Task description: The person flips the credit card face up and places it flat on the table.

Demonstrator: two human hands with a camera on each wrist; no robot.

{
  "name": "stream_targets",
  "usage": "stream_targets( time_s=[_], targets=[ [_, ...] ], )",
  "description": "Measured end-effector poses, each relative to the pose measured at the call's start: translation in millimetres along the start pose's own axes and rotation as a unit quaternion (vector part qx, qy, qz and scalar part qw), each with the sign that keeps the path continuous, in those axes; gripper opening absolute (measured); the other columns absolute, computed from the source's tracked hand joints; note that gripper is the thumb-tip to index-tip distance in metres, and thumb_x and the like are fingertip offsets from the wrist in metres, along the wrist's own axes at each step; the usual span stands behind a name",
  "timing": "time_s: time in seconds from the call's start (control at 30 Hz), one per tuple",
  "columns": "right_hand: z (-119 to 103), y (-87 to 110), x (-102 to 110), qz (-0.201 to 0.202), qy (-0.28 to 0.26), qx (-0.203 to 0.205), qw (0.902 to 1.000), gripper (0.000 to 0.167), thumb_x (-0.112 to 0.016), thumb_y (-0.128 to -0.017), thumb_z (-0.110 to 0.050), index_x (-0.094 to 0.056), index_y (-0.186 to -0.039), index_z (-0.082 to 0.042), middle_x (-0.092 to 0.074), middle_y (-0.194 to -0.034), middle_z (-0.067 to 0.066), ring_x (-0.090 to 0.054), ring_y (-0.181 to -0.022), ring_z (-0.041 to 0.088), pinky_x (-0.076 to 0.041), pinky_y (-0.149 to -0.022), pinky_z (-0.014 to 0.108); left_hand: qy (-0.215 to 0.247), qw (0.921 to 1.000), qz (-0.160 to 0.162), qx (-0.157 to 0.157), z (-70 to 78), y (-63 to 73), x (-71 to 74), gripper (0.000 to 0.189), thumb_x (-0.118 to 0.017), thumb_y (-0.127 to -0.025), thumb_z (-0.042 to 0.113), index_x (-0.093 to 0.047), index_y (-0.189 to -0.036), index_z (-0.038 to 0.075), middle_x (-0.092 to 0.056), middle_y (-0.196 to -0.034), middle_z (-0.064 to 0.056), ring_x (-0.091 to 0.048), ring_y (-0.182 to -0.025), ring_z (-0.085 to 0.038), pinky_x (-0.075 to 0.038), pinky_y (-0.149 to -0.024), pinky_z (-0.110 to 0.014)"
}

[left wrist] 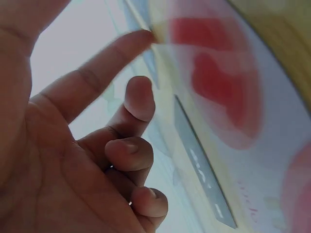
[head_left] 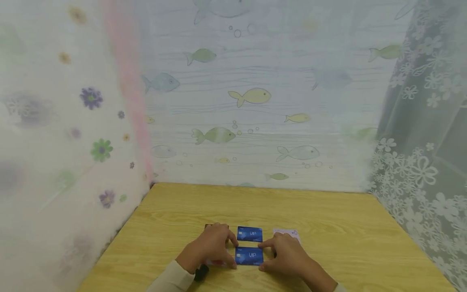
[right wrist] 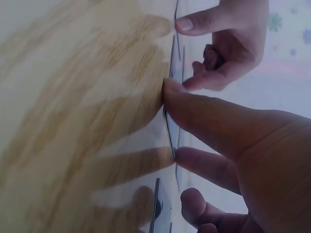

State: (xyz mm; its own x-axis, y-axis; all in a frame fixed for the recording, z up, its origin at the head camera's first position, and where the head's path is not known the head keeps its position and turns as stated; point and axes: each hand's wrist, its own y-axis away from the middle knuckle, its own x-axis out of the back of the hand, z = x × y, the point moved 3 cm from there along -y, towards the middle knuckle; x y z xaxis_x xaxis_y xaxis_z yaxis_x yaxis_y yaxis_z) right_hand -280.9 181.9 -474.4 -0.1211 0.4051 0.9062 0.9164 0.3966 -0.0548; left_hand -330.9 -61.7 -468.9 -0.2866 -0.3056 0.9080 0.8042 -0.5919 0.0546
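Note:
Two blue VIP cards lie one behind the other between my hands in the head view. My left hand [head_left: 215, 245] grips the nearer blue VIP card [head_left: 249, 256] at its left corners with thumb and index finger. At the right corners, my right hand [head_left: 288, 255] holds the same card between thumb and index finger. Just beyond lies the farther blue VIP card [head_left: 249, 234], touched by neither hand. A pale card with red shapes [left wrist: 223, 87] lies under my left hand, mostly hidden in the head view. The left wrist view shows curled outer fingers.
A pale patterned card [head_left: 292, 232] shows beyond my right hand. The dark edge of another card [head_left: 208, 225] peeks out behind my left hand. All lie on a wood-grain table [head_left: 328, 215], with fish-print curtain [head_left: 251, 97] behind it and flowered fabric at both sides.

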Motion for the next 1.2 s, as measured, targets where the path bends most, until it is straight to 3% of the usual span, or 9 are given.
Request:
stream_targets(
  time_s=[0.2, 0.4, 0.63, 1.03, 1.2],
  targets=[
    [-1.5, 1.0, -2.4, -0.007, -0.008, 0.009, 0.9999, 0.060, -0.089, -0.072, -0.057, -0.077, -0.123, -0.028, -0.054, -0.088, -0.006, -0.042, -0.078, 0.012, -0.034, -0.066, 0.028, 0.008, 0.9999, -0.012, -0.001, 3.4, 0.9, -1.4, 0.044, -0.095, -0.064, 0.056, -0.082, -0.099, 0.034, -0.058, -0.091, 0.012, -0.049, -0.082, -0.010, -0.040, -0.078, -0.034],
    [4.5, 3.6, 5.7, 0.002, -0.041, 0.004, 0.9991, 0.064, -0.089, -0.074, -0.053, -0.073, -0.128, -0.024, -0.054, -0.093, -0.005, -0.046, -0.085, 0.012, -0.039, -0.071, 0.030, 0.022, 0.9997, 0.006, -0.010, 10.6, -4.1, -2.5, 0.037, -0.094, -0.070, 0.051, -0.081, -0.099, 0.031, -0.058, -0.088, 0.014, -0.051, -0.078, -0.006, -0.043, -0.074, -0.031],
    [20.7, 11.4, 21.8, 0.020, -0.044, 0.006, 0.9988, 0.051, -0.087, -0.079, -0.052, -0.076, -0.119, -0.023, -0.059, -0.098, -0.004, -0.054, -0.089, 0.013, -0.044, -0.070, 0.030, 0.031, 0.9988, 0.033, -0.021, 27.3, -18.3, -2.5, 0.032, -0.094, -0.072, 0.044, -0.079, -0.097, 0.032, -0.059, -0.084, 0.019, -0.053, -0.074, -0.002, -0.044, -0.072, -0.028],
    [49.8, 26.5, 35.2, 0.026, -0.047, -0.049, 0.9974, 0.050, -0.089, -0.077, -0.048, -0.075, -0.118, -0.022, -0.061, -0.099, -0.004, -0.056, -0.092, 0.015, -0.050, -0.073, 0.033, 0.010, 0.9983, 0.030, -0.048, 56.4, -35.8, -11.2, 0.034, -0.093, -0.072, 0.048, -0.082, -0.097, 0.028, -0.069, -0.092, 0.021, -0.058, -0.080, 0.005, -0.049, -0.085, -0.036],
    [63.5, 35.1, 40.0, 0.010, -0.079, -0.056, 0.9953, 0.046, -0.090, -0.077, -0.045, -0.075, -0.115, -0.023, -0.062, -0.101, -0.001, -0.057, -0.093, 0.019, -0.052, -0.076, 0.039, -0.004, 0.9986, 0.026, -0.045, 71.2, -44.6, -17.4, 0.034, -0.093, -0.071, 0.052, -0.082, -0.096, 0.031, -0.068, -0.091, 0.022, -0.057, -0.078, 0.006, -0.047, -0.085, -0.040]
  ],
)
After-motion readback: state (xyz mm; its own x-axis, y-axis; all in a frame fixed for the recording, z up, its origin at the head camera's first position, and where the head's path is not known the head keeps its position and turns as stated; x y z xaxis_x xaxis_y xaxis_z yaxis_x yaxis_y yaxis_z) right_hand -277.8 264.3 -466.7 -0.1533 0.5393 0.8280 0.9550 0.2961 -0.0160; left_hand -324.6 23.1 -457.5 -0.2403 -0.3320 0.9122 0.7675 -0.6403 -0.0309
